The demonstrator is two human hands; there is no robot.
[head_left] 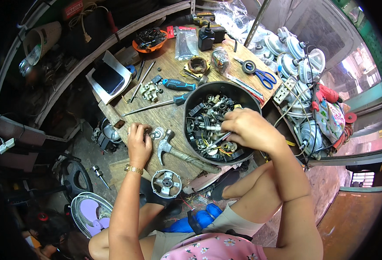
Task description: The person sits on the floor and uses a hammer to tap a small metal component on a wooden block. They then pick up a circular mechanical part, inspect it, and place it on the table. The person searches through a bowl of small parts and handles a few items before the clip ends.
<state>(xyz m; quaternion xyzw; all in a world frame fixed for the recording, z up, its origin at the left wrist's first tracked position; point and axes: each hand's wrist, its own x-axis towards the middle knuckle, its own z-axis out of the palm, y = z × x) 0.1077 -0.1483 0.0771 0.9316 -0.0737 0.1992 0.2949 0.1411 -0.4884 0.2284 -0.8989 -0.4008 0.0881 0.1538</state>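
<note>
My right hand (pixel 248 128) reaches into a dark round pot (pixel 185 128) heaped with small metal and plastic parts (pixel 206 117). Its fingers bend inward among the pieces, and whatever they grip is hidden. On the wooden table (pixel 130 116), left of the pot, rests my left hand (pixel 139 141) with fingers curled down; what lies under them does not show. Beside its fingertips is a small round metal part (pixel 158 133). Between that hand and the pot lies a claw hammer (pixel 166 145) with a wrapped handle. Nearer me is a round metal motor end cover (pixel 166 183).
Screwdrivers (pixel 178 84) lie behind the pot, with a phone (pixel 107 78) to the left. Blue-handled scissors (pixel 265 79) and a tape roll (pixel 248 66) are at the far right, near several stacked clear plastic items (pixel 294 45). A fan (pixel 91 212) stands low at left.
</note>
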